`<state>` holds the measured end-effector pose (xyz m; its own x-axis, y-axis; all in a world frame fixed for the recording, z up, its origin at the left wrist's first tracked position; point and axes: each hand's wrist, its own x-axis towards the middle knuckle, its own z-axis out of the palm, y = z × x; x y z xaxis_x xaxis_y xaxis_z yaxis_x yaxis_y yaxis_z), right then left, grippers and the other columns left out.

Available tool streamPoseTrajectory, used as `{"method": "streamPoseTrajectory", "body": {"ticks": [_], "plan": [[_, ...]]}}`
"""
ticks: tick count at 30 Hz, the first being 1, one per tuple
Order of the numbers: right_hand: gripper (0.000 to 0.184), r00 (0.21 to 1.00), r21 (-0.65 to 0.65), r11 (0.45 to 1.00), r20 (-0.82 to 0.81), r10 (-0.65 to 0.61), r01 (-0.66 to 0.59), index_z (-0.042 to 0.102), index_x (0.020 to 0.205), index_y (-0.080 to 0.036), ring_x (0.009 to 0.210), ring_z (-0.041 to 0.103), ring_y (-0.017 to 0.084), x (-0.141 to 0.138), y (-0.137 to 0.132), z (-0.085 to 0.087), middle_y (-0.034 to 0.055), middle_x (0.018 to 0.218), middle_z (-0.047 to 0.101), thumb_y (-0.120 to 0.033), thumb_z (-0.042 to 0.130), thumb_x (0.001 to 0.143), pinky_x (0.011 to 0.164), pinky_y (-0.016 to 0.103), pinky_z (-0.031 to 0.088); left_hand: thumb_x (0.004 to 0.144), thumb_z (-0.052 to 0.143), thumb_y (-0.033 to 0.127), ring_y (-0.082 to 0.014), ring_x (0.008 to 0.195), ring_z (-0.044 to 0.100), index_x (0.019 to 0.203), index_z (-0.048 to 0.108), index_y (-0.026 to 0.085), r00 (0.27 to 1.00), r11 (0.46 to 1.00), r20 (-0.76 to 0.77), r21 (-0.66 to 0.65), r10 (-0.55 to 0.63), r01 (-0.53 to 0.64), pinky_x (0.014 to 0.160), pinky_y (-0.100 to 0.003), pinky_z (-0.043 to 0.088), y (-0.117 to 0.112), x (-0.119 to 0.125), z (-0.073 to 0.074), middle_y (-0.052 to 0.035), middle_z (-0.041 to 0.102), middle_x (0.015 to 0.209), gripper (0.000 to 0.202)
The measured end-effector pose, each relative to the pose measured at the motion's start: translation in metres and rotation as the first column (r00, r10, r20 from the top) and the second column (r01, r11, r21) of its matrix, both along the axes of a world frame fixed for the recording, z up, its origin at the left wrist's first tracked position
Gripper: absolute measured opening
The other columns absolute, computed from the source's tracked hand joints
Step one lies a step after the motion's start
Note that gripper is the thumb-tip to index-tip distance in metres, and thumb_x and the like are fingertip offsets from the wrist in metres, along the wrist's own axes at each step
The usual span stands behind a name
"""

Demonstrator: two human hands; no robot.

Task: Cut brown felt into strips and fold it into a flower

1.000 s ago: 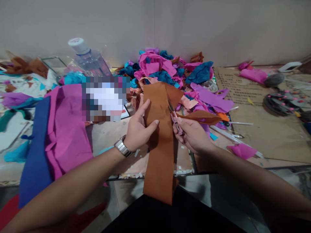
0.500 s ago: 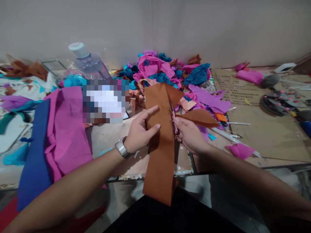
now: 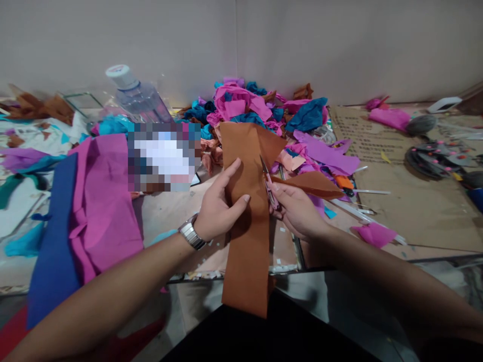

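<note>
A long strip of brown crepe paper (image 3: 247, 236) runs from the table edge up toward the scrap pile. My left hand (image 3: 219, 203), with a metal watch on its wrist, grips the strip's left edge, thumb on top. My right hand (image 3: 296, 211) is closed on small pink-handled scissors (image 3: 268, 183), whose blades stand slightly apart in the strip's right side. A cut flap of brown paper (image 3: 309, 183) hangs out to the right over my right hand.
A pile of pink, blue and purple paper scraps (image 3: 264, 113) lies behind the strip. Folded magenta and blue sheets (image 3: 94, 206) lie at the left beside a water bottle (image 3: 138, 95). Cardboard (image 3: 415, 201), metal strips and dark wire rings lie at the right.
The scissors have shifted a little up along the strip's right side. My left hand has slid slightly upward on the strip. The cut flap stays out to the right.
</note>
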<state>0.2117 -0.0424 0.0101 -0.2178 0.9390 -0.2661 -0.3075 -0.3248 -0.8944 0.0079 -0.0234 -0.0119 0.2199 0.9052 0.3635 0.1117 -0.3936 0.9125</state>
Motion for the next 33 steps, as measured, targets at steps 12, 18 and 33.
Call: {"method": "streamPoseTrajectory", "body": {"ticks": [12, 18, 33], "plan": [[0.042, 0.997, -0.056, 0.998, -0.070, -0.033, 0.029, 0.060, 0.075, -0.018, 0.058, 0.037, 0.008, 0.0023, 0.0024, 0.0047, -0.0051, 0.063, 0.047, -0.052, 0.083, 0.080, 0.053, 0.024, 0.022, 0.089, 0.075, 0.030, -0.0318, 0.154, 0.040, 0.158, 0.043, 0.028, 0.998, 0.999, -0.065, 0.053, 0.002, 0.002, 0.132, -0.056, 0.028, -0.0051, 0.0015, 0.0032, -0.0088, 0.044, 0.165, 0.077], [0.045, 0.995, -0.065, 0.997, -0.088, -0.037, 0.032, 0.059, 0.074, -0.017, 0.057, 0.037, 0.008, 0.0019, 0.0027, 0.0053, -0.0051, 0.062, 0.047, -0.054, 0.084, 0.078, 0.053, 0.024, 0.020, 0.089, 0.075, 0.030, -0.0317, 0.153, 0.041, 0.159, 0.042, 0.028, 0.998, 0.999, -0.065, 0.048, -0.005, 0.008, 0.131, -0.056, 0.029, -0.0064, 0.0019, 0.0018, -0.0091, 0.043, 0.165, 0.077], [0.043, 0.985, -0.100, 0.994, -0.163, -0.063, 0.047, 0.063, 0.077, -0.017, 0.058, 0.035, 0.008, -0.0015, 0.0003, 0.0045, -0.0045, 0.064, 0.049, -0.052, 0.088, 0.075, 0.054, 0.025, 0.019, 0.091, 0.075, 0.033, -0.0313, 0.154, 0.040, 0.160, 0.041, 0.025, 1.000, 0.999, -0.019, 0.037, -0.009, 0.010, 0.132, -0.052, 0.028, -0.0066, 0.0032, -0.0016, -0.0116, 0.042, 0.166, 0.077]]}}
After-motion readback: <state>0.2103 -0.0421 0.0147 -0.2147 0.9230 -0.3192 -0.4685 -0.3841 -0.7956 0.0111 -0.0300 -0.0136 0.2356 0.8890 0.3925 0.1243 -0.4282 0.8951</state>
